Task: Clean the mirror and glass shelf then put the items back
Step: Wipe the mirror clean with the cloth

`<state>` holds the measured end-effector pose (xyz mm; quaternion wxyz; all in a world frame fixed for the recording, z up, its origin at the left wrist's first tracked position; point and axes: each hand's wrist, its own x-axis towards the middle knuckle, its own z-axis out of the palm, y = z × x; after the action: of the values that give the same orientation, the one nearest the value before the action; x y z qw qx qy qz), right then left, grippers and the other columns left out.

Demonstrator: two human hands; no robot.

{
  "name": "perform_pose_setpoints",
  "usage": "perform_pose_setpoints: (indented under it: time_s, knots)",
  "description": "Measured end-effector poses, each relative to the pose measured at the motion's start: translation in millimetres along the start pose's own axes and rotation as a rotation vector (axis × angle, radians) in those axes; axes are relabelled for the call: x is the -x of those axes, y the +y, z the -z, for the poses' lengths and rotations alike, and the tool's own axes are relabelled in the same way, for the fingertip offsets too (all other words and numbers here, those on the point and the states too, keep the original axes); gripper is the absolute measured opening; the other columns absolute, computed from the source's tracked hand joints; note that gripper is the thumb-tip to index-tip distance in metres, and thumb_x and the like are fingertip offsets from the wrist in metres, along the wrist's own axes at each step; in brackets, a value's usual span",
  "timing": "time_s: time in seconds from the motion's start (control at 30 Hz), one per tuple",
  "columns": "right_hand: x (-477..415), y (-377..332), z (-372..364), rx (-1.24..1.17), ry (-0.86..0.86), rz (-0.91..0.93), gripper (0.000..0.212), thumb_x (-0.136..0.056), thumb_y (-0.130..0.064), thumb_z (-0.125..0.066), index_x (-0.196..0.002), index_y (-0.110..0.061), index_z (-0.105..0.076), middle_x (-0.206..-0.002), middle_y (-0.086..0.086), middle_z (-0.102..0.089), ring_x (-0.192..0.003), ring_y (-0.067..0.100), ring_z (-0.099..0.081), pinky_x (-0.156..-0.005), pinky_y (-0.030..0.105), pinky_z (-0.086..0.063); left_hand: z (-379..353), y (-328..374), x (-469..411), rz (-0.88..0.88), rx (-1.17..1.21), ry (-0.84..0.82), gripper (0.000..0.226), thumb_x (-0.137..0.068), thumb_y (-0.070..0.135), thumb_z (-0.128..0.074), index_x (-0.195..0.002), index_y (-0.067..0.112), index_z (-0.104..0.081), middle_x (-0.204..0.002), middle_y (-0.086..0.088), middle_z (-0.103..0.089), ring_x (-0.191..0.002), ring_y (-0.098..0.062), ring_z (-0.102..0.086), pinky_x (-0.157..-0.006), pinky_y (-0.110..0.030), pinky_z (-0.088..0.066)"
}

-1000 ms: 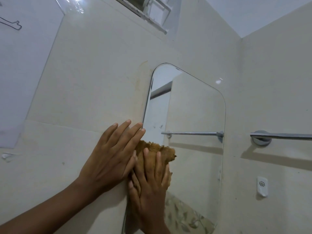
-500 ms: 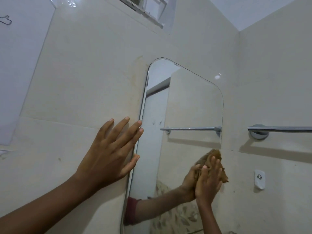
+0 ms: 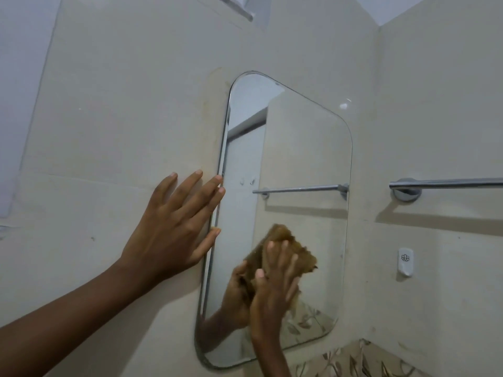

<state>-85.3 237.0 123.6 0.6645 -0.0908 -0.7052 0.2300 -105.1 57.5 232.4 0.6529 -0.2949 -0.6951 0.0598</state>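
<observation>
A frameless mirror (image 3: 299,148) with rounded corners hangs on the cream tiled wall. My right hand (image 3: 275,284) presses a brown cloth (image 3: 296,254) flat against the lower middle of the glass, fingers spread over it. Its reflection shows just to the left in the mirror. My left hand (image 3: 174,227) lies flat on the wall beside the mirror's left edge, fingers apart, fingertips touching the rim. No glass shelf or shelf items are in view.
A chrome towel bar (image 3: 446,183) is fixed to the right-hand wall at mirror mid-height. Below it sits a small white wall hook (image 3: 405,261). Leaf-patterned tiles (image 3: 353,360) run below the mirror. A window frame (image 3: 239,9) is high above.
My right hand has swept the cloth from the mirror's left edge to its right side, then back toward the lower middle. My left hand stays braced on the wall.
</observation>
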Motion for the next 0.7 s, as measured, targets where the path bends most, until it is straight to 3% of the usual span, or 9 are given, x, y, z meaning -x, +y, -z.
perform_pose_setpoints:
  time_s: [0.1,0.2,0.37,0.47,0.53,0.63,0.7]
  knots:
    - [35,-22,-8,0.068,-0.108,0.224,0.053,-0.093,-0.044,-0.021,-0.144,-0.044,-0.009,-0.156,-0.018,0.007,-0.145,0.014,0.003,-0.114,0.033,0.008,0,0,0,0.008,0.007,0.013,0.055,-0.093,0.038,-0.034,-0.14,0.009,-0.04,-0.149,-0.011,-0.038,-0.136,-0.034,-0.036,-0.108,-0.053,-0.027]
    - [66,-30,-11,0.161,-0.151,0.345,0.052,-0.095,-0.047,-0.012,-0.146,-0.034,-0.016,-0.159,-0.006,-0.001,-0.142,0.027,-0.012,-0.112,0.041,-0.007,0,0,0,0.01,0.017,0.043,0.051,-0.094,0.032,-0.032,-0.139,0.009,-0.04,-0.149,-0.012,-0.039,-0.135,-0.034,-0.037,-0.107,-0.053,-0.028]
    - [94,8,-10,0.236,-0.183,0.42,0.055,-0.095,-0.048,-0.01,-0.147,-0.032,-0.012,-0.159,-0.003,0.0,-0.145,0.027,-0.003,-0.108,0.041,-0.014,-1,1,1,0.005,-0.017,0.048,0.053,-0.094,0.036,-0.035,-0.14,0.009,-0.038,-0.149,-0.011,-0.037,-0.135,-0.035,-0.037,-0.107,-0.053,-0.029]
    - [80,37,0,0.194,-0.198,0.256,0.055,-0.094,-0.048,-0.011,-0.147,-0.032,-0.007,-0.158,-0.007,0.005,-0.146,0.018,0.004,-0.11,0.033,-0.008,-1,1,1,0.008,-0.021,0.053,0.054,-0.093,0.037,-0.036,-0.14,0.01,-0.038,-0.149,-0.011,-0.038,-0.135,-0.034,-0.037,-0.107,-0.053,-0.029]
    - [70,60,8,0.109,-0.158,0.087,0.055,-0.091,-0.053,-0.017,-0.144,-0.042,-0.006,-0.155,-0.022,0.006,-0.144,0.006,0.007,-0.111,0.029,-0.005,-1,1,1,0.01,-0.019,0.051,0.054,-0.093,0.037,-0.036,-0.14,0.01,-0.039,-0.149,-0.011,-0.038,-0.135,-0.034,-0.037,-0.107,-0.053,-0.028]
    - [49,83,22,-0.097,-0.08,-0.221,0.063,-0.078,-0.077,-0.011,-0.137,-0.056,-0.004,-0.146,-0.041,0.008,-0.14,-0.007,0.012,-0.113,0.039,-0.006,-1,0,0,0.005,-0.021,0.043,0.054,-0.093,0.038,-0.036,-0.139,0.01,-0.04,-0.149,-0.011,-0.038,-0.135,-0.034,-0.037,-0.107,-0.053,-0.028]
    - [30,94,33,-0.141,-0.035,-0.372,0.081,-0.068,-0.086,-0.008,-0.139,-0.047,-0.01,-0.149,-0.032,0.005,-0.141,0.0,0.01,-0.115,0.045,-0.004,0,0,0,0.006,-0.02,0.041,0.055,-0.093,0.038,-0.036,-0.139,0.01,-0.04,-0.149,-0.011,-0.038,-0.135,-0.034,-0.037,-0.107,-0.053,-0.027]
